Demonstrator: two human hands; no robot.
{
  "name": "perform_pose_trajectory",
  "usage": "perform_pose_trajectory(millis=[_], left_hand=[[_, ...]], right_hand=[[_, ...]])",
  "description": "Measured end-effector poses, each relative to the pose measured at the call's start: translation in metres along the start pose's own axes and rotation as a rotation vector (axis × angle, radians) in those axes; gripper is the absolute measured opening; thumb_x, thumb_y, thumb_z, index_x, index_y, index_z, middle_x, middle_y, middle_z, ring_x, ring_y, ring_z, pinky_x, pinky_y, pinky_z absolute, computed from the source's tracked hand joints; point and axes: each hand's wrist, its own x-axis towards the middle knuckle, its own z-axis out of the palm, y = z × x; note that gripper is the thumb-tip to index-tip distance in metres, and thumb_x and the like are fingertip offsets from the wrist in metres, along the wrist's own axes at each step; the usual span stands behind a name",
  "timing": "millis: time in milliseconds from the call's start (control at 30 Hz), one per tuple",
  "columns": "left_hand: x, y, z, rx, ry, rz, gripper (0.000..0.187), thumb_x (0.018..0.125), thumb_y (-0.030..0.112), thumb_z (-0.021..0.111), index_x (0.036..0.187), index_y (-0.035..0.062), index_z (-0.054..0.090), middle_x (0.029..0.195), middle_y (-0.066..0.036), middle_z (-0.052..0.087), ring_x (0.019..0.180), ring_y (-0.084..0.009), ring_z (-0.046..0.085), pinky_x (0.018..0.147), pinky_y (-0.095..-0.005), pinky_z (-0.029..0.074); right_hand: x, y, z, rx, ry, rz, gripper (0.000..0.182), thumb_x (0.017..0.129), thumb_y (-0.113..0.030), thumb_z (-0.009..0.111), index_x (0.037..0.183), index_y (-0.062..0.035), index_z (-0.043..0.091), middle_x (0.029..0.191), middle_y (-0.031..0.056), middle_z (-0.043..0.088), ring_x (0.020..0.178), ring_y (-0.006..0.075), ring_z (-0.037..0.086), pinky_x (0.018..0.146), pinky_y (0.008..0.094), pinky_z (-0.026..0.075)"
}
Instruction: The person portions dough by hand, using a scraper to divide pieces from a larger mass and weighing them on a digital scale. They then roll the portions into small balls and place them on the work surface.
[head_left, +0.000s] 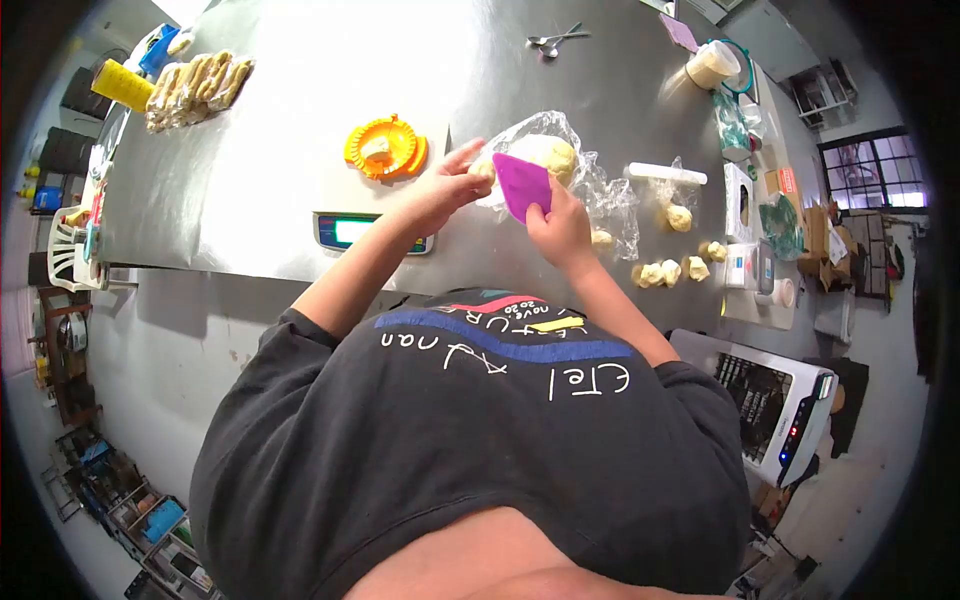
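Observation:
My right hand [562, 228] grips a purple dough scraper [522, 186], its blade angled over the work surface. Just behind the blade lies a lump of pale dough [552, 154] on crumpled clear plastic wrap [535, 124]. To the left of the scraper, my left hand [448, 190] has its fingers and thumb around a smaller piece of dough [483, 174], partly hidden. Beyond my left wrist, an orange dumpling mould [384, 146] stands open on a kitchen scale [326, 232] with a lit display. A chunk of dough [377, 149] sits inside the mould.
Several small dough pieces [656, 273] lie to the right, near a white rolling pin [668, 174]. Spoons [555, 40] rest at the back. Wrapped finger-shaped food [200, 88] is at the far left. A tub [712, 65] stands at the right edge.

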Motion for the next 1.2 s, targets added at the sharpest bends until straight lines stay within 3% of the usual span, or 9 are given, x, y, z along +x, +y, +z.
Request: perform_pose_trajectory(millis=[133,300,567,600,700,967,1033,1100,1200], left_hand=[[0.004,0.002,-0.001,-0.054,0.116,0.052,0.054,0.083,0.008,0.061,0.13,-0.0023,0.038,0.111,-0.008,0.054,0.1,-0.0142,0.056,0.09,-0.0276,0.045],[0.003,0.001,0.017,-0.116,0.18,0.21,0.047,0.084,0.011,0.061,0.126,-0.0029,0.044,0.108,-0.008,0.058,0.099,-0.0142,0.056,0.09,-0.0259,0.044],[0.003,0.011,0.023,0.515,0.12,0.362,0.041,0.084,0.017,0.063,0.119,-0.0017,0.053,0.097,-0.006,0.063,0.086,-0.0095,0.057,0.078,-0.0226,0.045],[0.003,0.013,0.024,0.618,0.133,0.27,0.045,0.085,0.01,0.061,0.125,-0.0053,0.045,0.112,-0.01,0.059,0.101,-0.0111,0.056,0.089,-0.0242,0.044],[0.006,0.006,0.019,0.617,0.086,0.238,0.046,0.085,0.01,0.061,0.125,-0.0054,0.045,0.114,-0.01,0.059,0.102,-0.0113,0.055,0.09,-0.0248,0.044],[0.005,-0.001,-0.001,-0.438,-0.006,0.08,0.045,0.086,0.013,0.058,0.126,-0.0023,0.043,0.116,-0.009,0.055,0.111,-0.016,0.052,0.098,-0.0269,0.039],[0.006,0.006,-0.018,-0.2,0.131,0.146,0.05,0.083,0.014,0.063,0.127,0.0004,0.045,0.114,-0.013,0.056,0.103,-0.0172,0.056,0.092,-0.0287,0.045],[0.005,0.021,-0.037,0.599,0.247,0.237,0.053,0.082,0.017,0.065,0.129,0.0051,0.045,0.114,-0.014,0.056,0.101,-0.0181,0.057,0.09,-0.0285,0.045],[-0.003,0.032,-0.036,0.546,0.347,0.277,0.051,0.082,0.018,0.066,0.128,0.0053,0.047,0.11,-0.012,0.059,0.099,-0.0176,0.057,0.085,-0.0279,0.046]], right_hand=[[0.005,-0.003,0.007,0.019,0.084,-0.112,0.042,0.073,-0.005,0.053,0.115,-0.0029,0.052,0.086,0.0207,0.062,0.069,0.0331,0.062,0.064,0.0389,0.05],[0.013,-0.015,0.008,0.129,0.094,-0.194,0.049,0.072,0.006,0.048,0.119,-0.0067,0.051,0.105,0.0197,0.058,0.093,0.0357,0.058,0.08,0.0406,0.048],[0.023,-0.019,0.0,0.24,0.107,-0.261,0.052,0.07,0.01,0.045,0.119,-0.0046,0.049,0.12,0.0196,0.052,0.108,0.0358,0.053,0.093,0.0384,0.043],[0.023,-0.018,0.0,0.258,0.089,-0.24,0.051,0.07,0.01,0.044,0.119,-0.0038,0.05,0.12,0.0201,0.052,0.108,0.0363,0.053,0.092,0.0389,0.043],[0.023,-0.018,-0.002,0.238,0.011,-0.136,0.049,0.071,0.009,0.044,0.118,-0.0021,0.049,0.119,0.0212,0.053,0.108,0.0362,0.053,0.091,0.0395,0.044],[0.023,-0.008,0.0,0.219,0.084,-0.112,0.039,0.073,0.005,0.047,0.111,0.0021,0.053,0.093,0.0226,0.062,0.085,0.038,0.061,0.074,0.0398,0.049],[0.02,-0.007,-0.003,0.192,0.126,-0.076,0.039,0.073,0.005,0.047,0.111,0.0023,0.053,0.093,0.0229,0.061,0.083,0.0378,0.061,0.073,0.0394,0.049],[0.02,-0.003,-0.005,0.211,0.125,-0.056,0.039,0.073,0.005,0.047,0.112,0.0021,0.053,0.092,0.0227,0.062,0.081,0.0376,0.061,0.072,0.0395,0.049],[0.017,-0.001,-0.001,0.257,0.084,-0.023,0.041,0.073,0.005,0.046,0.113,0.0016,0.052,0.092,0.0225,0.062,0.082,0.0369,0.061,0.072,0.0399,0.049]])
